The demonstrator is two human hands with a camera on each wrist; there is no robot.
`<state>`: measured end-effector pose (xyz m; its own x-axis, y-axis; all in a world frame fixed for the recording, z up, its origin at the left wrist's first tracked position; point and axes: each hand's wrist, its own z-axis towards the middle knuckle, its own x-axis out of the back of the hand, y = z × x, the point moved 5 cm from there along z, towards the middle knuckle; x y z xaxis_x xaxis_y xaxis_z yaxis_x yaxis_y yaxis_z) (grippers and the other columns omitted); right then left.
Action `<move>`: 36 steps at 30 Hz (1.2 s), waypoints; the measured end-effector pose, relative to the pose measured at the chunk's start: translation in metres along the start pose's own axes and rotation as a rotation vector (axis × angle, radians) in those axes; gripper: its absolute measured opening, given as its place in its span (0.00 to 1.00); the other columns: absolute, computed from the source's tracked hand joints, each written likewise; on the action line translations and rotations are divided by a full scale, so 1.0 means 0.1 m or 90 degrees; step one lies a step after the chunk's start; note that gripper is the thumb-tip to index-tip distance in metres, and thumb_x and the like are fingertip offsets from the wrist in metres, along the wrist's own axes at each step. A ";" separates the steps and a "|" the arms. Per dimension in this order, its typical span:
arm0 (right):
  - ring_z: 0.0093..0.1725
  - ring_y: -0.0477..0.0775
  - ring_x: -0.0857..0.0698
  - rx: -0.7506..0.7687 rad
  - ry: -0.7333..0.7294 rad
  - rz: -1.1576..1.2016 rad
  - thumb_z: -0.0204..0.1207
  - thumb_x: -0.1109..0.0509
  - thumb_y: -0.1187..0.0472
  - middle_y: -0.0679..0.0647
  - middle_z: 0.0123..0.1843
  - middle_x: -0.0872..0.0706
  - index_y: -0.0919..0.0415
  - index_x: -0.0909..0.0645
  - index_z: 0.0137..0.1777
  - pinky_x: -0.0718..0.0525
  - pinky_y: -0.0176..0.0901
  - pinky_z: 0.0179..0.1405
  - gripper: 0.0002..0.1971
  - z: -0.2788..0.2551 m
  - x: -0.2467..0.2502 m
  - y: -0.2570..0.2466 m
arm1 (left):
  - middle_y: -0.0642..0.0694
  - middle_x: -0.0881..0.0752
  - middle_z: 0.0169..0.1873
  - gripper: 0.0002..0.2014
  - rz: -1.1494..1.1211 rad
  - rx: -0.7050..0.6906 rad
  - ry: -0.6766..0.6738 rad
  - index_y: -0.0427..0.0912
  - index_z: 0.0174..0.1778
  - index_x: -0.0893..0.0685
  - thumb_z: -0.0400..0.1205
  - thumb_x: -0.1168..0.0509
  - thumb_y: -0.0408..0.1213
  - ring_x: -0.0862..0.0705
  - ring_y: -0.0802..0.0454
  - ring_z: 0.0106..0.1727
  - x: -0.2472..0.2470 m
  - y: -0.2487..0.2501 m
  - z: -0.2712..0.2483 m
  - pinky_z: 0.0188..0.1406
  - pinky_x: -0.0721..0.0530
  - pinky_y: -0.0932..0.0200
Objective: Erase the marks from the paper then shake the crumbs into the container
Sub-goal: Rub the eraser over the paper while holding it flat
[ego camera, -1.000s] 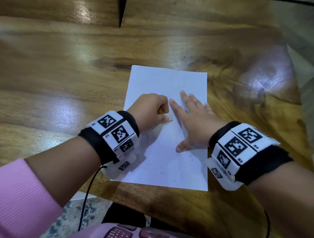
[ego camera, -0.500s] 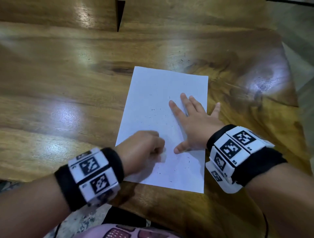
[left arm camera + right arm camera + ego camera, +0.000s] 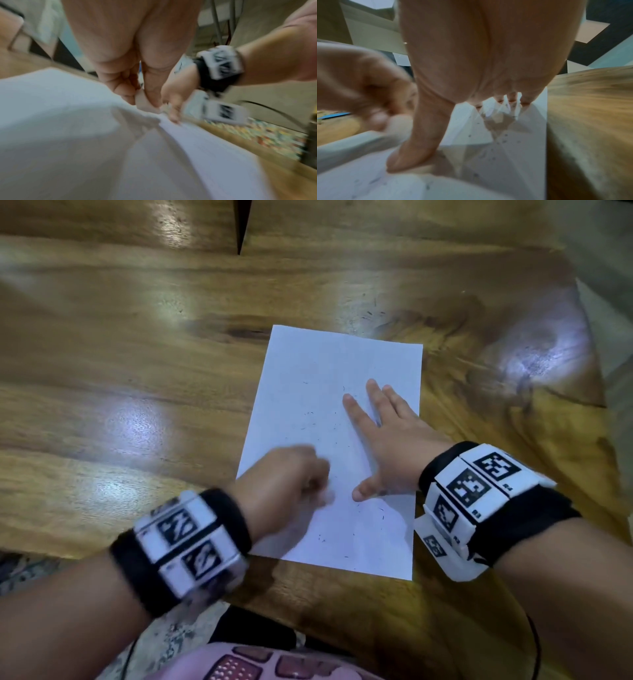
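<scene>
Still erasing: left hand (image 3: 287, 477) pinching the eraser (image 3: 143, 102), rubbing near the paper (image 3: 329, 364)'s lower left corner; right hand (image 3: 387, 440) spread flat, pinning its middle to the bench (image 3: 137, 371) (crumbs (image 3: 380, 513) scattered). Next, probably lifting and tipping; container unseen.

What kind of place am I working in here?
Probably a home, though that is a guess: a glossy wooden table, patterned floor below it, and one sheet of paper being erased.

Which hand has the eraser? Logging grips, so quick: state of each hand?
Left hand: closed, pinching the eraser against the paper.
Right hand: open, flat on the paper.
</scene>
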<state>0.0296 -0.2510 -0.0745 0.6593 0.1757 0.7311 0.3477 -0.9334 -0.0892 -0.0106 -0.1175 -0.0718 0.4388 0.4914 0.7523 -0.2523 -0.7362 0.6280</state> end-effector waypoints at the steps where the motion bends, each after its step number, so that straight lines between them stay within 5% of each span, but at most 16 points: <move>1: 0.81 0.58 0.74 -0.001 0.001 0.001 0.64 0.25 0.36 0.58 0.80 0.80 0.49 0.78 0.79 0.61 0.49 0.80 0.65 0.01 0.00 0.00 | 0.57 0.33 0.24 0.10 0.011 0.008 0.029 0.41 0.28 0.21 0.72 0.29 0.37 0.29 0.52 0.31 0.07 0.01 0.15 0.27 0.36 0.73; 5: 0.81 0.58 0.73 -0.001 0.001 -0.001 0.63 0.25 0.35 0.57 0.80 0.80 0.49 0.78 0.79 0.61 0.48 0.80 0.66 0.01 -0.01 0.01 | 0.56 0.33 0.24 0.12 -0.014 0.029 0.015 0.48 0.25 0.26 0.72 0.31 0.36 0.31 0.58 0.28 0.02 -0.04 0.16 0.26 0.37 0.68; 9: 0.81 0.57 0.74 0.000 -0.002 0.001 0.63 0.25 0.35 0.56 0.79 0.80 0.48 0.78 0.79 0.60 0.49 0.80 0.66 0.02 -0.01 0.02 | 0.57 0.30 0.27 0.13 -0.031 0.006 -0.119 0.47 0.25 0.28 0.72 0.33 0.31 0.27 0.62 0.30 -0.24 -0.04 -0.42 0.31 0.32 0.67; 13: 0.81 0.58 0.73 0.002 0.010 0.001 0.62 0.25 0.34 0.57 0.80 0.80 0.48 0.78 0.79 0.59 0.49 0.80 0.66 0.03 -0.02 0.02 | 0.54 0.31 0.27 0.09 0.044 0.004 -0.003 0.40 0.30 0.20 0.73 0.30 0.37 0.27 0.51 0.33 0.03 0.01 0.05 0.28 0.37 0.62; 15: 0.81 0.58 0.73 0.001 0.014 -0.002 0.62 0.25 0.34 0.57 0.80 0.79 0.48 0.78 0.79 0.59 0.48 0.80 0.66 0.03 -0.02 0.02 | 0.55 0.32 0.26 0.09 0.050 0.018 0.030 0.40 0.29 0.21 0.73 0.29 0.36 0.27 0.51 0.32 0.08 0.00 0.21 0.26 0.37 0.69; 21: 0.81 0.57 0.73 0.003 0.017 0.010 0.63 0.24 0.35 0.55 0.80 0.80 0.47 0.77 0.79 0.60 0.49 0.80 0.66 0.02 -0.02 0.03 | 0.57 0.29 0.28 0.13 -0.046 0.017 -0.125 0.49 0.25 0.29 0.73 0.34 0.34 0.26 0.63 0.31 -0.20 -0.03 -0.44 0.32 0.30 0.71; 27: 0.81 0.58 0.73 0.003 0.021 0.015 0.63 0.24 0.35 0.57 0.80 0.78 0.48 0.76 0.80 0.61 0.48 0.80 0.65 0.01 -0.01 0.00 | 0.48 0.26 0.31 0.06 0.044 -0.022 -0.018 0.38 0.30 0.21 0.73 0.32 0.32 0.25 0.48 0.34 -0.03 0.12 0.20 0.36 0.28 0.58; 33: 0.81 0.57 0.73 0.001 0.013 0.011 0.63 0.24 0.35 0.56 0.80 0.79 0.48 0.77 0.79 0.60 0.49 0.80 0.65 0.00 0.00 0.01 | 0.56 0.31 0.31 0.11 -0.006 -0.042 -0.170 0.48 0.27 0.29 0.69 0.38 0.27 0.27 0.56 0.34 -0.28 0.14 -0.45 0.36 0.24 0.56; 36: 0.81 0.58 0.73 0.001 0.013 0.001 0.64 0.25 0.35 0.58 0.80 0.79 0.49 0.77 0.79 0.60 0.49 0.80 0.65 0.00 0.00 -0.01 | 0.54 0.29 0.32 0.09 0.015 -0.040 -0.108 0.46 0.28 0.26 0.72 0.36 0.30 0.23 0.51 0.35 -0.17 0.14 -0.26 0.37 0.21 0.52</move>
<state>0.0292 -0.2502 -0.0739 0.6462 0.1681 0.7444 0.3483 -0.9329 -0.0917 -0.0441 -0.1245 -0.0710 0.5698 0.3856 0.7257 -0.3152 -0.7130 0.6263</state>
